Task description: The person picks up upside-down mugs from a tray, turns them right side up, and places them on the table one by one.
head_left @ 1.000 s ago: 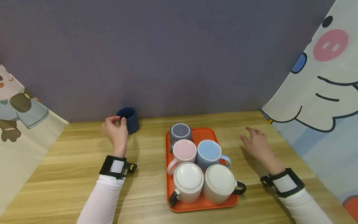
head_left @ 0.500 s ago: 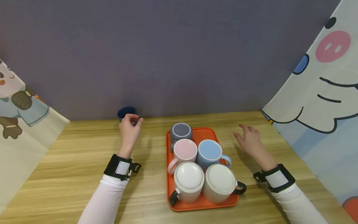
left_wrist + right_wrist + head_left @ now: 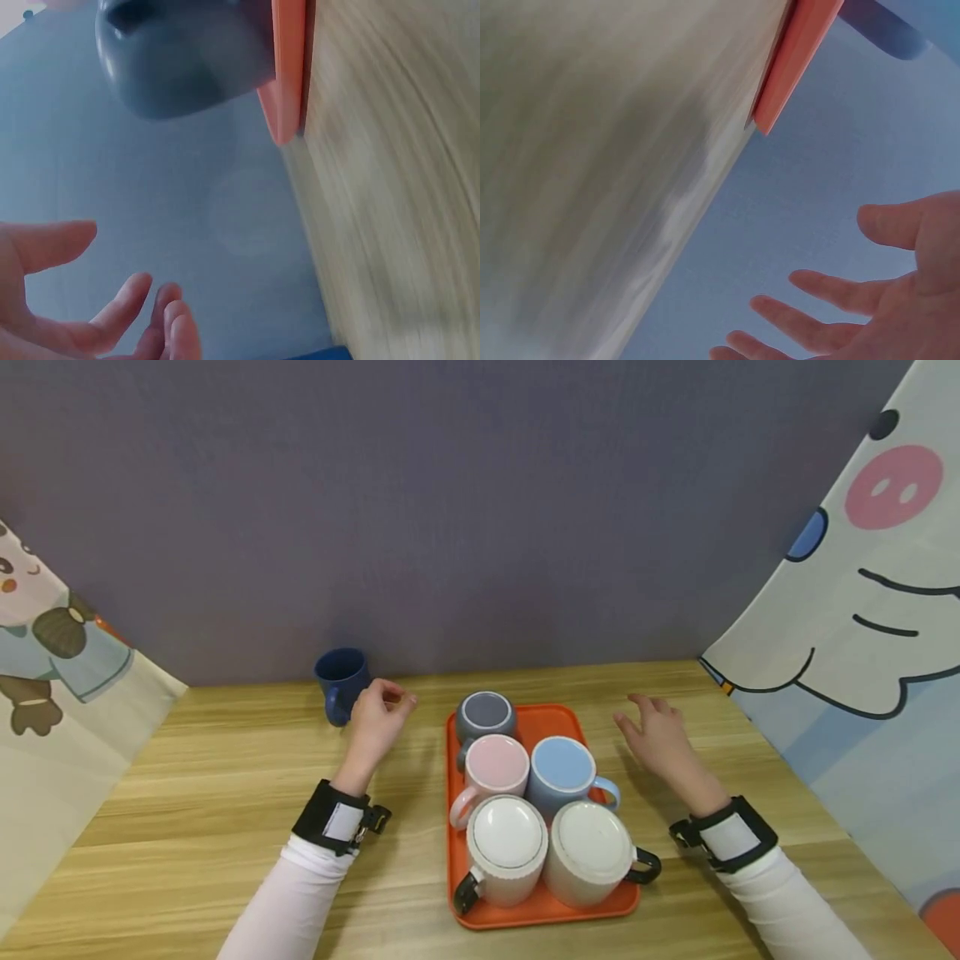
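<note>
My left hand is in the air between the dark blue mug and the orange tray. Thumb and fingers are apart in the left wrist view, with nothing between them. The blue mug stands upright near the back wall, its handle towards me. To the right of the tray hovers my right hand, fingers loosely extended and holding nothing. Upside down on the tray are a grey mug, a pink mug, a light blue mug and two whitish mugs with black handles.
A grey wall rises behind the wooden table. Printed cloths hang at the left and right sides. The tray's back right corner is bare, beside the grey mug.
My left hand has moved right, away from the blue mug. That mug's handle, hidden before, now shows at its front. My right hand has shifted a little left, towards the tray.
</note>
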{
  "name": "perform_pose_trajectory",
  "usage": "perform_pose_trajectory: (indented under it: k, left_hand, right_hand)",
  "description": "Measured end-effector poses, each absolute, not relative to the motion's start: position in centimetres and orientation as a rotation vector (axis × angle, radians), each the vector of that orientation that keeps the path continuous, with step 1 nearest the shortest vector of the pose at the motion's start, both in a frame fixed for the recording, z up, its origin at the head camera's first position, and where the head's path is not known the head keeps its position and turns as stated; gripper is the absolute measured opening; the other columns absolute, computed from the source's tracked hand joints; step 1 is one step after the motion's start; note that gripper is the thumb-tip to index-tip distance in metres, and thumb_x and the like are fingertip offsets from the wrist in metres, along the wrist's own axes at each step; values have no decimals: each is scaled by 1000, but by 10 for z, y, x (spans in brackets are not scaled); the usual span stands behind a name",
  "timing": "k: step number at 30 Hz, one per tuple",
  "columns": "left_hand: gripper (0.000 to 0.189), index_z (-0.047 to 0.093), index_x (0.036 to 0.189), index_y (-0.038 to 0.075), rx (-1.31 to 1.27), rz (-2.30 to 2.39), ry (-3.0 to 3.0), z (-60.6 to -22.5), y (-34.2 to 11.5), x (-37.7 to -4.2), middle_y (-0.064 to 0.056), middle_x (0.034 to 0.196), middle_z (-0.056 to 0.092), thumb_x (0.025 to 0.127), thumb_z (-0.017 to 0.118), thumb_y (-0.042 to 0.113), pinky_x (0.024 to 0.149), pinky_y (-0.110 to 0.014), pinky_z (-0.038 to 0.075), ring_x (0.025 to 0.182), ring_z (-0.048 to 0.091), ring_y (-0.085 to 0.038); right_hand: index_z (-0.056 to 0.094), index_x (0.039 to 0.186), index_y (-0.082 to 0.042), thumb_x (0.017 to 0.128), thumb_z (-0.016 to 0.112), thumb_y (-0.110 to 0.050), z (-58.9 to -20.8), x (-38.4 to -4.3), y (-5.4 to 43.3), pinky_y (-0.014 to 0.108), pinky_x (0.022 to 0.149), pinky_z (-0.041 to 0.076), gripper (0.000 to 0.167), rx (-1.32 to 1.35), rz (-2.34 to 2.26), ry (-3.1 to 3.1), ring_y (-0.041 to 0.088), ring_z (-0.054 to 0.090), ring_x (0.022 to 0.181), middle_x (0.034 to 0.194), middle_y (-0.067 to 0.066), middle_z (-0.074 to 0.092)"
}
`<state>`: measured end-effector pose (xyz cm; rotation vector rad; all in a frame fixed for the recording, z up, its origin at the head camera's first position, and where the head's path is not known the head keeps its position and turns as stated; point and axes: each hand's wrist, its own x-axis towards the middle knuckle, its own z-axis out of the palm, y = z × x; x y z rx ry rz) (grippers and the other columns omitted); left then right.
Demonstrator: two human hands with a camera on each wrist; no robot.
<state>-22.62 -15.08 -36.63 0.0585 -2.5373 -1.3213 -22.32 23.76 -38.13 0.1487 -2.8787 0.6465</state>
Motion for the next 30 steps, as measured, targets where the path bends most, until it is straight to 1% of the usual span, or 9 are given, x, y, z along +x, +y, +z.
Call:
perform_pose_trajectory:
  k: [5,11,17,22,26,30]
  left_hand:
    - [30,60,105,-2,-8,-1328,-2595,-368,-142,-223,-21,103,62,85,67,20,83,-44,47,93,60,-34]
    - [26,63,101,0,-54,-1364,-2650,-369,-134,-219,-17,99,65,86,67,21,80,-40,50,90,62,-29]
    - [23,65,97,1,-96,-1341,-2687,-370,-127,-216,-14,93,66,87,66,23,76,-36,49,84,60,-25]
    - [23,69,89,1,-162,-1328,-2740,-371,-122,-214,-9,81,66,88,65,24,64,-28,45,74,57,-20]
    - [27,69,82,0,-238,-1351,-2812,-371,-119,-212,-4,69,59,89,64,25,56,-24,38,64,50,-17]
    - [32,69,76,-1,-240,-1375,-2865,-370,-115,-211,0,62,53,89,64,28,52,-23,34,59,46,-14]
  right_hand:
    - [41,132,13,98,50,-23,-382,-224,233,68,96,26,50,178,647,-2879,64,33,117,128,45,39]
    - [43,130,12,97,51,-22,-383,-226,228,66,99,25,49,199,627,-2861,60,36,118,127,42,43]
    - [44,130,12,96,52,-23,-384,-230,220,65,100,25,49,221,627,-2838,59,37,118,127,42,44]
    - [45,130,11,96,52,-24,-384,-233,213,65,101,26,49,234,633,-2841,59,38,118,126,41,45]
    - [46,129,11,96,52,-23,-383,-234,210,64,102,25,48,242,618,-2842,57,39,119,125,40,47]
    - [46,129,11,96,52,-23,-382,-234,208,64,102,25,48,251,623,-2843,56,39,119,125,40,48]
